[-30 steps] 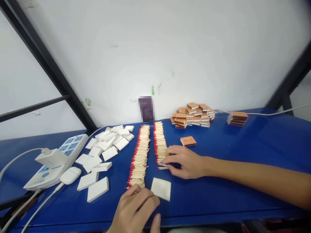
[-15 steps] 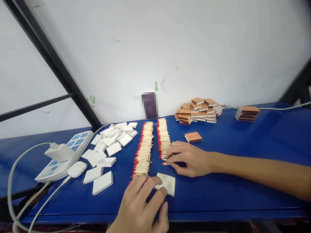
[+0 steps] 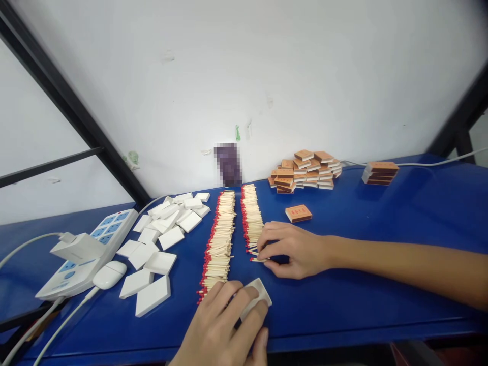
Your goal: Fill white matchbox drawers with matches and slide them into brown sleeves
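Note:
My left hand [image 3: 229, 325] is curled over a small off-white matchbox tray [image 3: 263, 291], with its fingers around the sides. The tray's near part is hidden under the fingers. My right hand [image 3: 292, 249] pinches at a few matches [image 3: 259, 260] by the near end of the right row of matches [image 3: 251, 213]; its fingertips partly hide them. A longer row of matches [image 3: 221, 234] lies to the left, red heads pointing left, reaching down to my left hand. A closed orange matchbox [image 3: 298, 213] sits just beyond my right hand.
White matchbox trays [image 3: 152, 295] are scattered on the left of the blue table [image 3: 366, 300]. Orange matchboxes [image 3: 312, 173] are piled by the wall, with a small stack [image 3: 380, 173] farther right. A power strip [image 3: 89, 254] with cables and a white charging case [image 3: 110, 274] lies at far left.
My left hand has closed around the off-white tray, which is now turned and tilted under its fingers. My right hand stays at the row's near end. The whole view has shifted slightly.

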A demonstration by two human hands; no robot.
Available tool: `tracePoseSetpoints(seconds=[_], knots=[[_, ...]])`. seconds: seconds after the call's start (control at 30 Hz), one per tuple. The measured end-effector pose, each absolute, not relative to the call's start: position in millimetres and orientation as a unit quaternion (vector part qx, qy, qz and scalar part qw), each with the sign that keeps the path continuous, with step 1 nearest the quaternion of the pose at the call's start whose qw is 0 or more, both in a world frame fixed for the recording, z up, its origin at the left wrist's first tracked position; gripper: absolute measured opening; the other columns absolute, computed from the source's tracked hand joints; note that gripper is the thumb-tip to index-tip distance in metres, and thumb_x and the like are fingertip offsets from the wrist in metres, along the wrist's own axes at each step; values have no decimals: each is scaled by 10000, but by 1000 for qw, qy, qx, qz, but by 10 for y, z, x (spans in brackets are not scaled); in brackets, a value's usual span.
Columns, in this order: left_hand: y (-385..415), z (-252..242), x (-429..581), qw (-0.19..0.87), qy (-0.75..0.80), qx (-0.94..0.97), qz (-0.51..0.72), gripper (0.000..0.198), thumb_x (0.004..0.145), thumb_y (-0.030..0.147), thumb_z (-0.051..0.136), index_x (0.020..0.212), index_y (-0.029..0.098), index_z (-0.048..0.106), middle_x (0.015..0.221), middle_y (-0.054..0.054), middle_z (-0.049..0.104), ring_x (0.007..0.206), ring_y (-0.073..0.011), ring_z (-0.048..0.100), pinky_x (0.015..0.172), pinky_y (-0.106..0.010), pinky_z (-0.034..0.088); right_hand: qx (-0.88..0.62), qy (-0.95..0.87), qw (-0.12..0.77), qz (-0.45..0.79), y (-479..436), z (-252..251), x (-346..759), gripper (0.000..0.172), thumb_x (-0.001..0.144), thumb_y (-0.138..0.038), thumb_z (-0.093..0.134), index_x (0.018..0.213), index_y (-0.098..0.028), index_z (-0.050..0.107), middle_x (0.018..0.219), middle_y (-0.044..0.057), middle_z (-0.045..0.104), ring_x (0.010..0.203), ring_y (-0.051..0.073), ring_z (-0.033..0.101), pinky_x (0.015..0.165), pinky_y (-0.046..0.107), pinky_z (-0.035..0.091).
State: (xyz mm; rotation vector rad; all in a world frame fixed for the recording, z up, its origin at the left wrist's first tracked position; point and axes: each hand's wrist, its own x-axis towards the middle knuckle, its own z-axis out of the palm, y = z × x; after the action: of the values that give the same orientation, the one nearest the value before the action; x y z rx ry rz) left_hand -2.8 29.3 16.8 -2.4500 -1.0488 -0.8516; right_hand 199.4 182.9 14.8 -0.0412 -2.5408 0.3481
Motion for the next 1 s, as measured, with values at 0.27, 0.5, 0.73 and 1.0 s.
tracePoseSetpoints(seconds=[0.27,0.5,0.73,1.0], knots=[[302,163,-35,153,-368,-873,-280,231,883,94,556,1037,194,696,985,-54,745,922,-215,705,820,-358,604,-6,-954,273,121,1846,144,1998,151,905,-158,581,919,-179,729,947,75,676,856,174,584,805,327,461],[297,164,-56,150,-353,-886,-259,433,819,19,457,1143,193,684,1143,-55,736,1089,-220,691,893,-353,605,-11,-951,279,130,1845,123,1985,148,882,-132,581,903,-183,718,927,68,694,847,170,598,800,325,472],[308,162,-70,147,-348,-892,-249,455,814,13,442,1157,186,685,1177,-62,738,1121,-227,699,889,-364,620,0,-944,303,130,1831,128,1982,136,898,-127,572,924,-170,698,874,59,713,817,165,605,775,317,474],[314,168,-29,150,-347,-888,-262,393,847,31,474,1128,183,704,1156,-56,752,1071,-232,726,859,-370,634,-30,-937,325,123,1816,145,1983,150,912,-145,551,939,-157,698,945,88,720,909,192,618,850,346,498]])
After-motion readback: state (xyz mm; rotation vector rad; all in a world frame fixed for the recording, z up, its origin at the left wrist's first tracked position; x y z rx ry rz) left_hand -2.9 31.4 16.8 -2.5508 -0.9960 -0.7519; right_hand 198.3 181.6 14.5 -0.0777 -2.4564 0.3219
